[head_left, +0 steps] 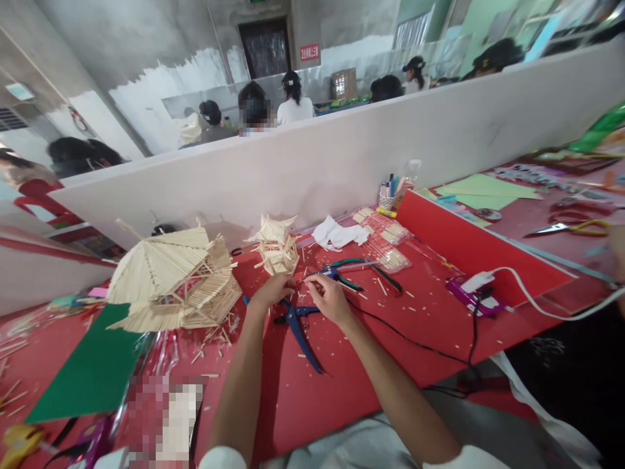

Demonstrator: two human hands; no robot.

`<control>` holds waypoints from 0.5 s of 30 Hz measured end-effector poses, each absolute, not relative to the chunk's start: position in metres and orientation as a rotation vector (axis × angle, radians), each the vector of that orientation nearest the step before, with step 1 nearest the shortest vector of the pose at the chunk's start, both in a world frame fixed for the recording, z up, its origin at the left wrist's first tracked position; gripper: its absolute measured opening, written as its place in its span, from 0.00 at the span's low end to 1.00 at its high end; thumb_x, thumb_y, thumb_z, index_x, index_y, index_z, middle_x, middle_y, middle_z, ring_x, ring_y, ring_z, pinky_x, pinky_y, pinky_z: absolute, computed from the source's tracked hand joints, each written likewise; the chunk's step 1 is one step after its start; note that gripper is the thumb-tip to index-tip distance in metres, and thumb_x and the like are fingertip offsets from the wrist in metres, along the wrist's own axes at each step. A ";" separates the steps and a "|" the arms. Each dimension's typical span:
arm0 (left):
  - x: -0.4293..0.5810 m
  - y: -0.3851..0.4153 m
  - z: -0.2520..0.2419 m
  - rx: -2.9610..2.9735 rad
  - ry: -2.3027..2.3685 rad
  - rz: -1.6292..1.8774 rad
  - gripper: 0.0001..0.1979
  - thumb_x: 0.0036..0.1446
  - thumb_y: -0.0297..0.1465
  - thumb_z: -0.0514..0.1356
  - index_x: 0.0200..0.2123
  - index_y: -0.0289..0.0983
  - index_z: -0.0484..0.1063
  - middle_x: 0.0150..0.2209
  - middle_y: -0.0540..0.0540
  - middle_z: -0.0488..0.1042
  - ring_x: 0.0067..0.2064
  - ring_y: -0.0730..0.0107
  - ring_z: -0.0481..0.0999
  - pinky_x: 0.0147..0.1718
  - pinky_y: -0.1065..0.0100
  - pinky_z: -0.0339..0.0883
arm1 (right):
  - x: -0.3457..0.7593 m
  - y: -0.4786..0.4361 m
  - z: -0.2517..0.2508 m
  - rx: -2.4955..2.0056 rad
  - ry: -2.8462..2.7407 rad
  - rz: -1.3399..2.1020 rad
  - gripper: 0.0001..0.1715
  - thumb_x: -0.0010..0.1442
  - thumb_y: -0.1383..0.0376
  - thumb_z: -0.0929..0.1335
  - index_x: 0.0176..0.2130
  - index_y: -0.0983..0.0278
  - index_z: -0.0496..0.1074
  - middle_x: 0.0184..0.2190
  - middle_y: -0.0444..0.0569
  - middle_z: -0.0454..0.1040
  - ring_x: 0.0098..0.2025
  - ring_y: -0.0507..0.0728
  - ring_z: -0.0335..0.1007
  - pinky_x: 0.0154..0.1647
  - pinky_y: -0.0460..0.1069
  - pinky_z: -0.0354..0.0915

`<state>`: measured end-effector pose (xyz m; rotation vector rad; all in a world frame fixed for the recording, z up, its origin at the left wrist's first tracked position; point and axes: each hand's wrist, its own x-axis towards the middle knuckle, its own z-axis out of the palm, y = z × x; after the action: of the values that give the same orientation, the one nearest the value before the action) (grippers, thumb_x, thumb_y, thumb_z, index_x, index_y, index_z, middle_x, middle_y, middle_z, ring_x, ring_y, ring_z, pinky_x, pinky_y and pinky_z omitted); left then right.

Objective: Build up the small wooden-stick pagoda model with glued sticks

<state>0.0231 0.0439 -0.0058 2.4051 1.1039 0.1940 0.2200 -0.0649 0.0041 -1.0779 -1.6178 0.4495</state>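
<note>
Close together over the red table (pixel 336 397), my left hand (pixel 276 290) and my right hand (pixel 328 299) face each other with fingertips pinched. Whatever is between the fingers of either hand is too small to make out. A blue-handled cutting tool (pixel 295 326) lies just below my hands. Behind my right hand are a blue tool that looks like a glue gun (pixel 331 271) and green-handled pliers (pixel 350 284). Beyond my hands stands a small pavilion model (pixel 277 246) of thin wooden sticks. A larger stick pavilion (pixel 161 267) with a wide roof stands to the left.
A crumpled white cloth (pixel 340 233) and bagged sticks (pixel 390 257) lie behind. To the right are a red board (pixel 469 251), scissors (pixel 566 228) and a purple power strip (pixel 471 298) with cables. A green sheet (pixel 88 368) lies left. People sit beyond the white partition (pixel 322 156).
</note>
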 end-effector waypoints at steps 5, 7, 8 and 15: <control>0.041 0.050 -0.004 2.377 1.284 0.013 0.10 0.48 0.29 0.67 0.36 0.36 0.77 0.33 0.46 0.78 0.33 0.67 0.74 0.34 0.72 0.63 | 0.222 -0.065 0.006 -1.069 -1.603 0.463 0.10 0.66 0.66 0.62 0.39 0.61 0.73 0.36 0.49 0.78 0.35 0.55 0.73 0.34 0.48 0.66; 0.046 0.049 -0.004 2.386 1.328 0.001 0.06 0.47 0.25 0.66 0.32 0.35 0.77 0.30 0.46 0.77 0.32 0.67 0.73 0.33 0.71 0.62 | 0.223 -0.066 0.007 -1.060 -1.598 0.465 0.10 0.66 0.66 0.62 0.39 0.61 0.73 0.36 0.49 0.77 0.35 0.55 0.73 0.35 0.48 0.66; 0.047 0.047 -0.004 2.389 1.340 -0.003 0.05 0.47 0.23 0.64 0.31 0.35 0.77 0.29 0.46 0.76 0.31 0.68 0.72 0.32 0.71 0.61 | 0.223 -0.066 0.007 -1.057 -1.597 0.465 0.09 0.66 0.66 0.62 0.39 0.62 0.73 0.36 0.49 0.77 0.35 0.55 0.73 0.36 0.48 0.66; 0.041 0.036 0.001 2.408 1.302 -0.002 0.08 0.48 0.19 0.58 0.29 0.35 0.75 0.29 0.47 0.75 0.32 0.70 0.70 0.33 0.72 0.61 | 0.225 -0.066 0.008 -1.034 -1.586 0.469 0.09 0.65 0.67 0.63 0.39 0.62 0.72 0.36 0.48 0.77 0.36 0.55 0.72 0.38 0.48 0.65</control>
<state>0.0414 0.0357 0.0006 2.4076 1.3020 -0.0022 0.2251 -0.0657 0.0076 -1.0337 -1.5864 0.4695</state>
